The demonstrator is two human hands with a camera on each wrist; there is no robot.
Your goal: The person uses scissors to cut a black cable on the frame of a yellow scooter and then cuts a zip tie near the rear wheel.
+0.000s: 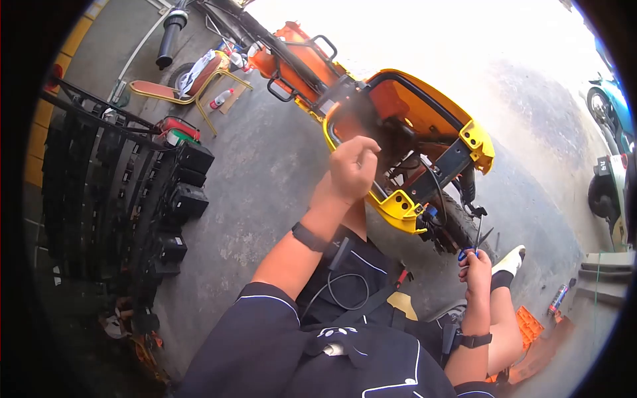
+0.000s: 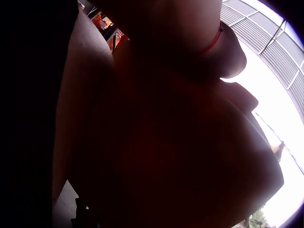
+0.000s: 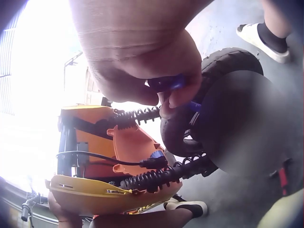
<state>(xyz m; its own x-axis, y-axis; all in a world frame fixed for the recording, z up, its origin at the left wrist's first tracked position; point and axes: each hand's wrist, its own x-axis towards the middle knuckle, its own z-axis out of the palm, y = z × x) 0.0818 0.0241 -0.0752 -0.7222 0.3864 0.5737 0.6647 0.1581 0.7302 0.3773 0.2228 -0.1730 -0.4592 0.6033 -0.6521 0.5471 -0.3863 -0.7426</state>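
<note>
Before me stands a scooter with a yellow rear fairing and an orange inner panel. My left hand is raised at the fairing's near side, its fingers bent; I cannot tell whether it grips anything. In the left wrist view, that arm is dark and fills most of the picture. My right hand holds blue-handled scissors, their blades spread and pointing up beside the rear wheel. From the right wrist, the fingers wrap the blue handle. A black cable ends in a blue-tipped connector near a shock absorber.
Black boxes and a dark rack stand on the left. Farther back are a chair and a bottle. A red-handled tool lies by my lap. Orange parts and a spray can lie at right.
</note>
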